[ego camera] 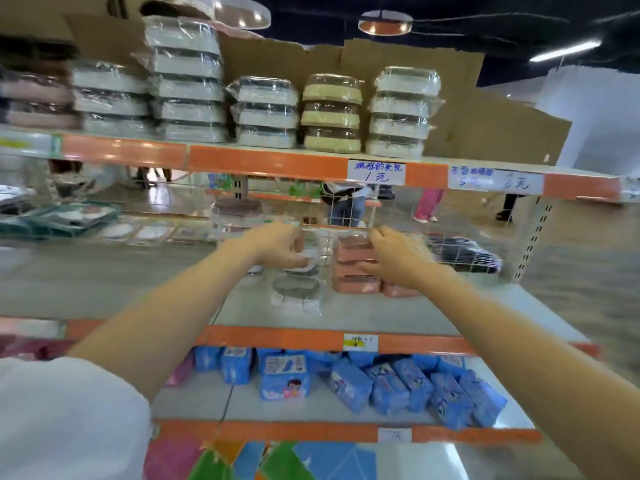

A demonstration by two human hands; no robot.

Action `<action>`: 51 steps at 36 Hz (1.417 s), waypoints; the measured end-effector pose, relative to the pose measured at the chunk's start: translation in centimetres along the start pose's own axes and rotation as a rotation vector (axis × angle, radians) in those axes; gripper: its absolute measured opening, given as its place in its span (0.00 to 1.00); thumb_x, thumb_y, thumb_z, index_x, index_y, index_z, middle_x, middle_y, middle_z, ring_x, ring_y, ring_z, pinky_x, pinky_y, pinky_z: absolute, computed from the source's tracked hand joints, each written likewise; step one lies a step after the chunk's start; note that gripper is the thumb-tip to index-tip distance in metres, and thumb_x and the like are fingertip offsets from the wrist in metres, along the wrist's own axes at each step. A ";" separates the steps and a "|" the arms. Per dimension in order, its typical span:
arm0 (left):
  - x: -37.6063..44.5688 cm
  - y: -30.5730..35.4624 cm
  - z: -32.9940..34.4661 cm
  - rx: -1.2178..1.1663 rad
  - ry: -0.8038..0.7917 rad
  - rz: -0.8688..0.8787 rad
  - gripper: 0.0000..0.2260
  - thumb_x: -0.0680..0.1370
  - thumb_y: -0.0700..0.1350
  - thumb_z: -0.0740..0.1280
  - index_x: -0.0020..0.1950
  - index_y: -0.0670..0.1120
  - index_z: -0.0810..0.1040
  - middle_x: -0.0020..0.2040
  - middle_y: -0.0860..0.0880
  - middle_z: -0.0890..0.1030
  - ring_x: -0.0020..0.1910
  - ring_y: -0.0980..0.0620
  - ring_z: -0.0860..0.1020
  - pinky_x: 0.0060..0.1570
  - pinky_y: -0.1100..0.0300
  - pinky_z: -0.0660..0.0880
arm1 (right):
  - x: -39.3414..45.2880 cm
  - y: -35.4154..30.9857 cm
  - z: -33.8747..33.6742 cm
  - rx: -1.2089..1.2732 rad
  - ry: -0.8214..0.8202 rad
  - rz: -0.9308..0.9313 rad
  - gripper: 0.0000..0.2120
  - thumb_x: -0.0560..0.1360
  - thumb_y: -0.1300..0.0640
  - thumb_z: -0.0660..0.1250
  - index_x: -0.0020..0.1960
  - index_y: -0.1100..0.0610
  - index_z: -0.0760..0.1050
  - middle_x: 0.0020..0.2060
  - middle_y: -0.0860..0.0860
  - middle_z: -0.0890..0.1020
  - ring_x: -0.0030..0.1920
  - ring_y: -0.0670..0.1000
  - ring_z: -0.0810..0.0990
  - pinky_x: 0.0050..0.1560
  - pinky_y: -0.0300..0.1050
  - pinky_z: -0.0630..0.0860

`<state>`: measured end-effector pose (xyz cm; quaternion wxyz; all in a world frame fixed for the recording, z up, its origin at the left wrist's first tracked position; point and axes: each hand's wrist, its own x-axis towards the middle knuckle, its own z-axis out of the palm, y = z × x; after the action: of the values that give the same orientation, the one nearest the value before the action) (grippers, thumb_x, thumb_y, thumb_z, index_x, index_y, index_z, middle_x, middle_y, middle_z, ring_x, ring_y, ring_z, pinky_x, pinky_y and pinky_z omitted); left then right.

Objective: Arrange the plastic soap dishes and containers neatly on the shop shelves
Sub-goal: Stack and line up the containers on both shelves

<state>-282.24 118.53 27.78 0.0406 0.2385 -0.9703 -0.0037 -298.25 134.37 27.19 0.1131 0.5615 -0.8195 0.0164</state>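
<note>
On the middle shelf stand two short stacks of wrapped plastic soap dishes. My left hand curls around the top of the white and grey stack. Beside it, my right hand grips the side of the pink stack; another pink dish lies just right of it. The top shelf carries several taller stacks of wrapped dishes: white ones, a beige stack and a white stack at the right end.
A wire mesh divider closes the back of the middle shelf, with dark items behind it. Blue packets fill the lower shelf. Green trays sit far left. People's legs show in the aisle beyond. Cardboard backs the top shelf.
</note>
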 end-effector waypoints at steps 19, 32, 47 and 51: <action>4.1 -8.7 12.3 -0.215 -0.190 -0.296 0.24 0.77 0.54 0.67 0.68 0.44 0.69 0.64 0.46 0.73 0.62 0.48 0.72 0.59 0.57 0.71 | 12.8 -3.3 16.6 0.406 -0.235 -0.046 0.36 0.70 0.43 0.73 0.70 0.62 0.67 0.67 0.58 0.70 0.65 0.58 0.71 0.62 0.51 0.71; 9.7 -8.9 14.0 -0.259 -0.129 -0.309 0.22 0.76 0.49 0.68 0.65 0.39 0.71 0.62 0.43 0.74 0.60 0.46 0.73 0.55 0.57 0.71 | 16.8 -4.1 20.8 0.428 -0.380 -0.075 0.53 0.67 0.40 0.75 0.78 0.60 0.49 0.76 0.57 0.54 0.74 0.58 0.57 0.70 0.52 0.61; 17.9 -7.9 12.9 -0.118 0.129 -0.335 0.32 0.75 0.53 0.68 0.70 0.36 0.61 0.67 0.38 0.61 0.68 0.39 0.59 0.66 0.51 0.60 | 15.3 2.3 22.4 0.411 -0.440 -0.023 0.54 0.63 0.38 0.77 0.77 0.55 0.52 0.74 0.58 0.56 0.73 0.59 0.56 0.73 0.55 0.61; 20.0 -8.5 12.8 -0.144 0.091 -0.381 0.37 0.73 0.55 0.70 0.72 0.38 0.59 0.71 0.38 0.59 0.71 0.39 0.59 0.68 0.49 0.60 | 14.3 3.3 22.7 0.512 -0.407 -0.012 0.54 0.65 0.44 0.78 0.78 0.56 0.47 0.74 0.58 0.54 0.73 0.57 0.56 0.71 0.48 0.59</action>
<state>-296.99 101.63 16.30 0.1001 0.4142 -0.9019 -0.0700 -310.03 118.97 8.31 -0.1979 0.5683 -0.7913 0.1084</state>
